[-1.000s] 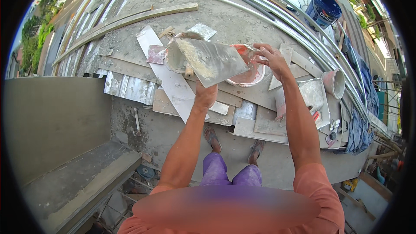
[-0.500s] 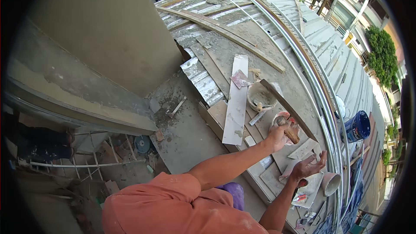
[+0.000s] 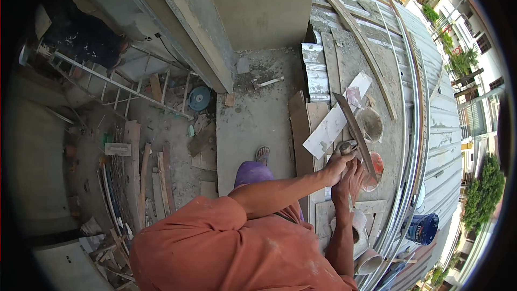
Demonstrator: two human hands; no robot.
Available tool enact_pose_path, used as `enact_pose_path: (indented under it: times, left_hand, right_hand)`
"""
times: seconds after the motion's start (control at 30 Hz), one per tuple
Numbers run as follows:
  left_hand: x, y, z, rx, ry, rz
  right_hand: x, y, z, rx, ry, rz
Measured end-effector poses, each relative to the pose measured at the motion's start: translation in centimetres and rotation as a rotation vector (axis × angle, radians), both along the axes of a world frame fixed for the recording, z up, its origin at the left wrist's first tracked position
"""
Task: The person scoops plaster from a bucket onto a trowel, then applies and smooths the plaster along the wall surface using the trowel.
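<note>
My left hand grips the handle of a long plastering trowel, its narrow metal blade standing up at a slant. Close below it, my right hand has its fingers stretched out against the lower part of the trowel; whether they press on the blade or the handle is hard to tell. Just beyond the blade stands a bucket of grey mortar. A reddish-rimmed bucket is partly behind the trowel and right hand. A pale board lies left of the blade.
Timber planks and metal rails edge the corrugated roof. A blue bucket stands at right; a tipped pale bucket lies nearer. Lower left are a ladder, scrap wood and a person in dark clothes.
My view has swung left, showing more floor. My right hand has come up from apart to meet the trowel beside my left hand, which keeps its grip.
</note>
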State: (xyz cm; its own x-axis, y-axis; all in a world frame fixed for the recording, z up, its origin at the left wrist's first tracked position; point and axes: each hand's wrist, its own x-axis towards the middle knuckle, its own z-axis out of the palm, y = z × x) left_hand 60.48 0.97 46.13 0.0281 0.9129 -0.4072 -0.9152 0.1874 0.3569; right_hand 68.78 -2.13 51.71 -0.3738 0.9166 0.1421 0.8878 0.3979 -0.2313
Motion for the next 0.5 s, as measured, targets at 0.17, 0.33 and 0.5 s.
enact_pose_path:
  times: [0.17,0.33,0.5]
  left_hand:
    - [-5.5,-0.2,-0.8,0.118,0.037,0.038]
    - [-12.1,2.1,-0.3,0.245,0.21,-0.009]
    - [-20.7,5.4,2.6,0.318,0.642,-0.388]
  right_hand:
    - [-4.2,4.0,0.8,-0.215,0.101,0.188]
    - [-7.7,7.9,-0.2,-0.344,0.201,0.297]
    - [-12.5,11.1,-5.4,-0.103,0.472,0.275]
